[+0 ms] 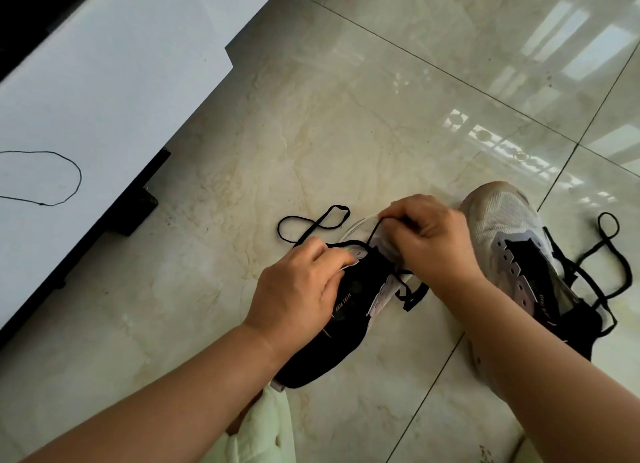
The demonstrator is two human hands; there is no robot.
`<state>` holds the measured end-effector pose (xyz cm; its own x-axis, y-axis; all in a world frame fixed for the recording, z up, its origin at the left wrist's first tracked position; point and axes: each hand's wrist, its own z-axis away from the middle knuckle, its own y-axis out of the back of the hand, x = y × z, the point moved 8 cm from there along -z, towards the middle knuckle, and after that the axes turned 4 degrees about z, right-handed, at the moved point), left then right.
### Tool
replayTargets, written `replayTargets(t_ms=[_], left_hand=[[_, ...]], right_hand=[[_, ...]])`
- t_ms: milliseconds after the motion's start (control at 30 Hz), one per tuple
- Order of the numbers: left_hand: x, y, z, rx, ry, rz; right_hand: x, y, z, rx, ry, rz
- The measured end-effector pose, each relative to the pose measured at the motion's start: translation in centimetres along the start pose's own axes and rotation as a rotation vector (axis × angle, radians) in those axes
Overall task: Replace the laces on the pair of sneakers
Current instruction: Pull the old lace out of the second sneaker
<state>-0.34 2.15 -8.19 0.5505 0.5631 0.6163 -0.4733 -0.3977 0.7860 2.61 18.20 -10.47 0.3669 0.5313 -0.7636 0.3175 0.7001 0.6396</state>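
While my left hand (pixel 298 289) grips the sneaker (pixel 349 310), my right hand (pixel 426 234) pinches its limp, thin black lace (pixel 375 232) near the tip.

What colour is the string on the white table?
Black: the string shows in the head view.

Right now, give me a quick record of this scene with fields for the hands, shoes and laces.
left hand: grips the near sneaker at its eyelet edge
right hand: pinches the black lace above the near sneaker
second sneaker: on the floor beside the right hand, a black lace trailing off it
lace loop: on the tiled floor beyond the left hand
spare black lace: looped on the white surface at left
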Motion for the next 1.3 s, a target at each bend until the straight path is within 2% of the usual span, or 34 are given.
replayTargets(t_ms=[100, 167, 200, 267, 400, 500, 633, 733, 867, 933, 1000, 1133, 1200, 1300], left_hand=[[0.0, 0.1, 0.1, 0.009, 0.002, 0.000], [-0.1, 0.1, 0.2, 0.013, 0.004, 0.006], [-0.1, 0.1, 0.2, 0.011, 0.003, 0.006], [-0.1, 0.0, 0.2, 0.008, -0.001, 0.000], [0.0, 0.0, 0.2, 0.011, -0.002, -0.014], [0.1, -0.1, 0.2, -0.002, -0.004, -0.020], [0.0, -0.2, 0.2, -0.006, -0.002, -0.026], [0.1, -0.3, 0.2, -0.008, -0.009, -0.022], [0.3, -0.2, 0.5, 0.001, -0.012, -0.009], [0.3, -0.2, 0.5, 0.004, -0.012, -0.010], [0.3, -0.2, 0.4, 0.003, -0.012, -0.015], [0.3, -0.3, 0.5, 0.000, -0.006, -0.024], [0.3, -0.3, 0.5, -0.001, -0.004, -0.028], [0.3, -0.3, 0.4, -0.003, -0.012, -0.037]], right_hand=[[2.4, 1.7, -0.3, 0.222, -0.298, -0.225], [3.4, 2.5, -0.2, 0.323, -0.398, -0.312], [3.3, 2.6, -0.2, 0.324, -0.389, -0.286], [1.8, 2.4, -0.2, 0.228, -0.238, -0.116], [-1.3, -0.7, 0.3, -0.116, 0.182, 0.265], [-1.6, -2.4, 0.8, -0.282, 0.269, 0.309], [-1.4, -2.3, 0.5, -0.308, 0.281, 0.320], [-0.8, -1.8, -0.2, -0.223, 0.143, 0.184], [2.2, 1.0, -1.1, 0.136, -0.287, -0.178], [3.1, 1.4, -1.1, 0.200, -0.377, -0.280], [1.8, 1.2, -1.2, 0.105, -0.264, -0.201], [-1.6, -1.0, -0.4, -0.240, 0.145, 0.136], [-1.8, -2.1, 0.1, -0.371, 0.242, 0.261], [-1.8, -2.4, 0.2, -0.429, 0.279, 0.318]])
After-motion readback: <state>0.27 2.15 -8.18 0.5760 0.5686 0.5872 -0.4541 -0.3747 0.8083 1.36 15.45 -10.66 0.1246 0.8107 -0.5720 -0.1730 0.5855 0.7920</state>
